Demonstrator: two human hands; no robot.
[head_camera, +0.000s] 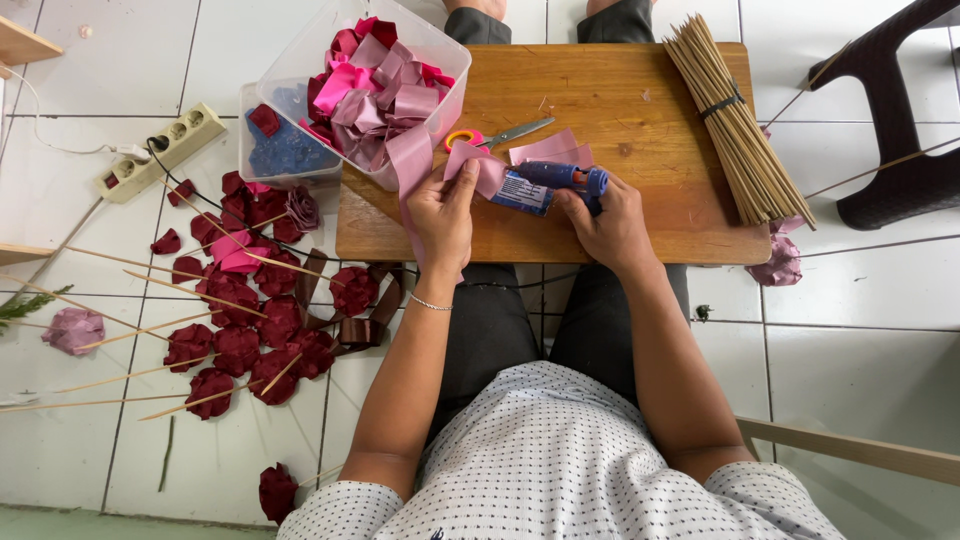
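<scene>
You are pinching a pink ribbon piece (478, 166) between the thumb and fingers of your left hand (441, 215), closed lightly on its folded edge, at the near left part of the small wooden table (640, 110). Your right hand (612, 222) is wrapping around a blue glue gun (562, 178), fingers curled shut on its body, with the nozzle pointing left toward the ribbon. The ribbon is looking light, soft and floppy, probably a little slippery, so holding it close to the fold seems best. The gun looks rigid and likely hot at the tip, so the body is the safe place to grip. Scissors (495, 136) are lying just beyond, and a bundle of bamboo sticks (732, 120) is lying at the right. Finished dark red ribbon roses (240, 345) are lying on the floor at the left.
</scene>
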